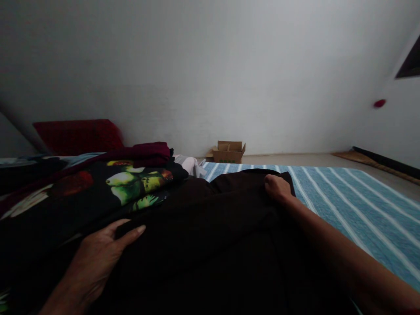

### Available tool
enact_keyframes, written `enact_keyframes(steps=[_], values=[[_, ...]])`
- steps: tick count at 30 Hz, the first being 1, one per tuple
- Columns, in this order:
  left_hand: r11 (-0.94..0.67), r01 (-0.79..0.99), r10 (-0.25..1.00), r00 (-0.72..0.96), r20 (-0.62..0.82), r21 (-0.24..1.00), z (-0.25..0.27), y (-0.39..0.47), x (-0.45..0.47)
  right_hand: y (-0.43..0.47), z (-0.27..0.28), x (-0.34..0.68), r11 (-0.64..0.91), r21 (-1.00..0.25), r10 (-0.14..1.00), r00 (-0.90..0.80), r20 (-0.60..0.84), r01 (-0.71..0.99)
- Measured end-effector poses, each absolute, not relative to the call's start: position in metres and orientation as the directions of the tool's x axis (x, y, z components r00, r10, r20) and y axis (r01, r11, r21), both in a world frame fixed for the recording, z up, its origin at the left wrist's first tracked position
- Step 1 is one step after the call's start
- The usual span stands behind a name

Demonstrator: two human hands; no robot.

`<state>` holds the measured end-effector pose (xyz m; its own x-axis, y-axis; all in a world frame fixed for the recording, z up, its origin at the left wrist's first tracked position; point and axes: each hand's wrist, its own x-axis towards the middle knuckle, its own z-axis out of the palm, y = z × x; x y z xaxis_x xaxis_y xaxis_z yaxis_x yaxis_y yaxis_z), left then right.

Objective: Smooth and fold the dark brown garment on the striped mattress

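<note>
A dark brown garment is spread over the bed in front of me, its exact kind hard to tell in the dim light. At its far right corner, my right hand is closed on the cloth near a curved edge. My left hand grips the near left part of the same garment, thumb on top and the other fingers partly hidden by the fabric. Just beyond my left hand lies a black cloth with a colourful fruit print. A folded maroon cloth rests behind the printed one.
A blue bedsheet with white stripes covers the bed at right. An open cardboard box stands beyond the bed by the wall. White cloth lies behind the pile. A red object is at the far left.
</note>
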<state>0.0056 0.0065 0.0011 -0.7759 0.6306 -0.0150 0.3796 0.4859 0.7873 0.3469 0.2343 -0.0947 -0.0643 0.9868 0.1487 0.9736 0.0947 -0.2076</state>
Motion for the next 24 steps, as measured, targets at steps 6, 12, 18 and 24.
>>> enact_keyframes(steps=[6,12,18,24], values=[[0.406,0.253,0.649,-0.757,-0.082,0.878,0.006,0.006,0.012,0.224,-0.117,0.344,0.235,-0.172,0.969,-0.216,0.122,0.957],[0.284,0.152,0.678,-0.730,-0.086,0.947,0.016,0.010,0.022,0.220,-0.118,0.340,0.231,-0.205,0.969,-0.206,0.137,0.951],[0.245,0.399,0.701,-0.702,0.123,0.883,0.033,0.021,0.028,0.192,-0.105,0.341,0.257,-0.267,0.962,-0.218,0.167,0.929],[0.133,0.668,0.778,-0.528,0.340,0.732,0.056,0.022,0.057,0.171,-0.123,0.329,0.272,-0.387,0.960,-0.219,0.176,0.881]])
